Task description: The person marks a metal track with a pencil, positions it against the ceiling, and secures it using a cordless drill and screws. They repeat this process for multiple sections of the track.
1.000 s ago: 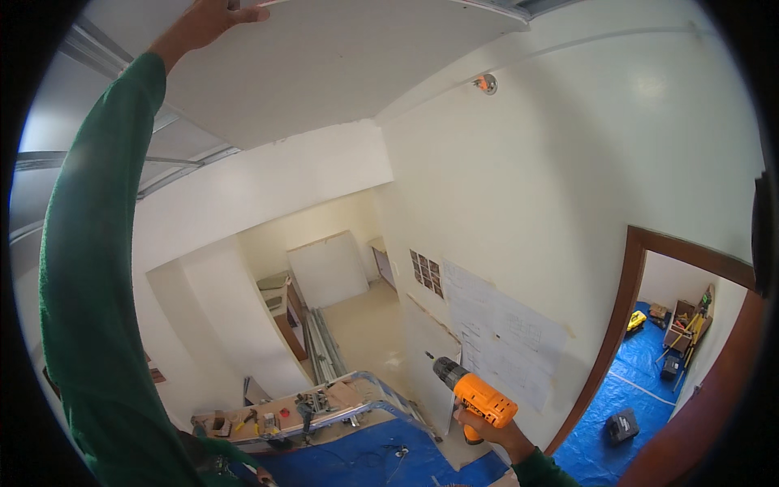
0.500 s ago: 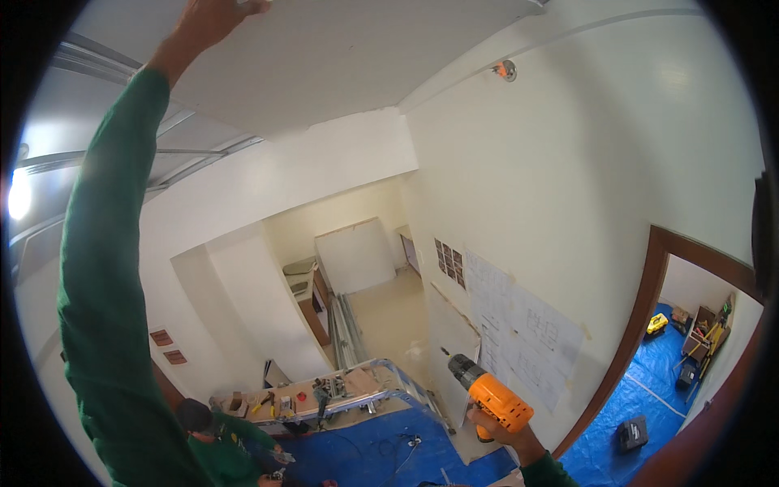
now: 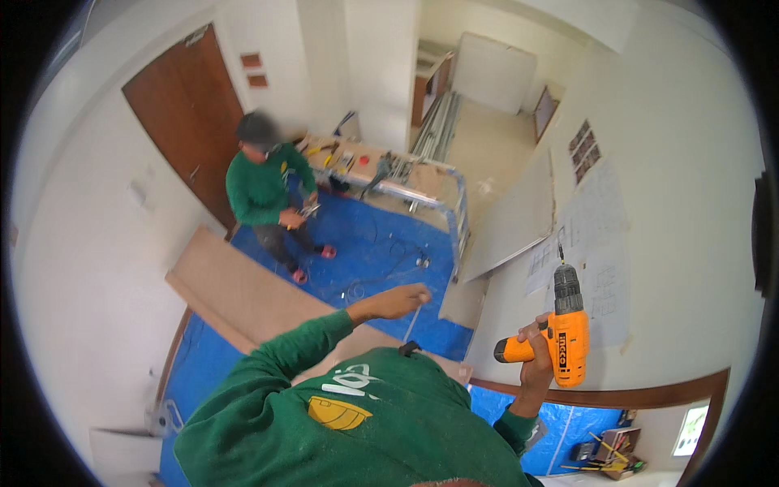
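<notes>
In my right hand [image 3: 535,353] is an orange and black cordless drill [image 3: 570,345]. My fingers wrap its grip, and its bit points up beside the wall. My left hand [image 3: 398,301] is held in front of my chest, its fingers curled together. Whatever those fingers may hold is hidden. Below that hand lie the blue floor sheet [image 3: 381,243] and a long light-brown board [image 3: 243,284].
A person [image 3: 264,178] in a green top stands at the left, holding something small and metallic. Behind them a workbench [image 3: 426,183] carries hand tools. Paper drawings [image 3: 596,219] hang on the right wall, above a brown door frame [image 3: 649,396]. A pale panel [image 3: 519,215] leans there.
My left hand has come down from the ceiling panel to chest height. The drill has turned upright in my right hand. My view has tilted down, bringing my chest and the floor in.
</notes>
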### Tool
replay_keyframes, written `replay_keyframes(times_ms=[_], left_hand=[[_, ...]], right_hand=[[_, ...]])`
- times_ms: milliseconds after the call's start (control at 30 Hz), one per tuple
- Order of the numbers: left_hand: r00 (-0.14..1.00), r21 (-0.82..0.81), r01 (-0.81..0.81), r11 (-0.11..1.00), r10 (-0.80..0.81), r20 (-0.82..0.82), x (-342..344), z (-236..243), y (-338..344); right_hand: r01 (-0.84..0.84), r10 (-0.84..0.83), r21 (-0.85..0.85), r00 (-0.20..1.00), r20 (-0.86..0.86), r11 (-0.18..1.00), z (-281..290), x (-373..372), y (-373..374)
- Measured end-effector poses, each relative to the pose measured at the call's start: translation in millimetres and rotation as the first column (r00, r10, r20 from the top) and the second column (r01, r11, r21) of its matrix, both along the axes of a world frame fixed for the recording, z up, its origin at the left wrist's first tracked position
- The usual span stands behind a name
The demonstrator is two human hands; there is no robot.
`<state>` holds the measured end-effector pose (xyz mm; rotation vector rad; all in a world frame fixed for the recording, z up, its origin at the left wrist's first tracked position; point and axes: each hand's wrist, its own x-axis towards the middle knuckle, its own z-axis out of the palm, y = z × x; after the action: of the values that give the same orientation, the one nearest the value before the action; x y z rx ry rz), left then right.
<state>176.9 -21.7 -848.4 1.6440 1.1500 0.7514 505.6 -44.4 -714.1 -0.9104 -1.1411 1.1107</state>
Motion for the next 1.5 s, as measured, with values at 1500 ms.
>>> replay_keyframes(times_ms=[1500], left_hand=[[0.666,-0.089,-0.712,0.696,0.710,0.228,-167.4,-9.4,-119.3]], right_hand=[[-0.465,0.481,-0.458,0.872,-0.089,0.758,-70.3,-74.9,22.0]])
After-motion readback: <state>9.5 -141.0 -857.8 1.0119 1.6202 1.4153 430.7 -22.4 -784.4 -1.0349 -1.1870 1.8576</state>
